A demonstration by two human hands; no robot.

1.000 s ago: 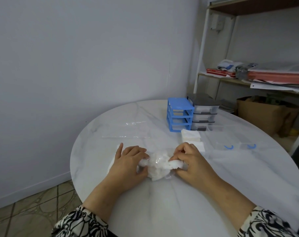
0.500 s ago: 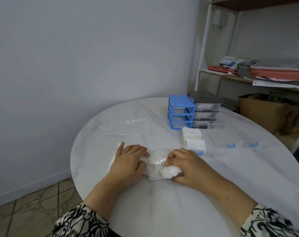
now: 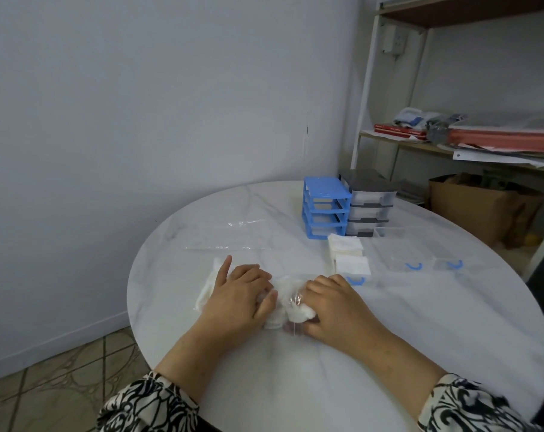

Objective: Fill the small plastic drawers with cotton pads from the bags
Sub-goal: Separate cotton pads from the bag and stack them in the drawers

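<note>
Left hand: my left hand (image 3: 238, 294) lies on the round white table (image 3: 389, 353), fingers curled onto the bag of cotton pads (image 3: 284, 307), grasping its left end; the forefinger sticks out straight.
Right hand: my right hand (image 3: 333, 304) pinches the bag's right end, with a wad of white pads bunched under the fingertips.
Bag: crumpled clear plastic, resting on the table between both hands, near the front edge.
Loose pads: a flat white pile (image 3: 207, 289) shows just beside and partly under my left hand.
Drawer units: a blue frame (image 3: 325, 210) with its slots open stands touching a grey unit (image 3: 369, 204) at the far side.
Pulled-out drawers: one holds square pads (image 3: 347, 255), just beyond my right hand; two clear ones (image 3: 420, 254) with blue handles sit to its right.
Empty bag: a flat clear bag (image 3: 233, 236) lies beyond my left hand.
</note>
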